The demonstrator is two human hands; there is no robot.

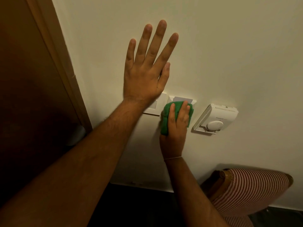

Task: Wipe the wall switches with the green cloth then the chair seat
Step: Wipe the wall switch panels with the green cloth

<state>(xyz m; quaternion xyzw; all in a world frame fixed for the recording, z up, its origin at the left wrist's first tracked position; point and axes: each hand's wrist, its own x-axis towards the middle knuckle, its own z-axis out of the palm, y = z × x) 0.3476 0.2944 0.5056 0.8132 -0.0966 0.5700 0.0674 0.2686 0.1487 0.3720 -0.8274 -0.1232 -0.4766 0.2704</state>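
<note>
My right hand (176, 128) presses a folded green cloth (167, 117) flat against the middle wall switch plate (182, 100), which holds a pale card; the cloth covers most of that plate. My left hand (147, 69) lies flat on the cream wall with fingers spread, its wrist hiding part of the left switch plate (157, 106). A white thermostat (214, 119) with a round dial sits on the wall to the right of the cloth. The chair (249, 192), in red and white striped fabric with a wooden frame, stands at the bottom right against the wall.
A brown wooden door and its frame (54, 63) fill the left side. A white skirting board (142, 185) runs along the foot of the wall above a dark floor.
</note>
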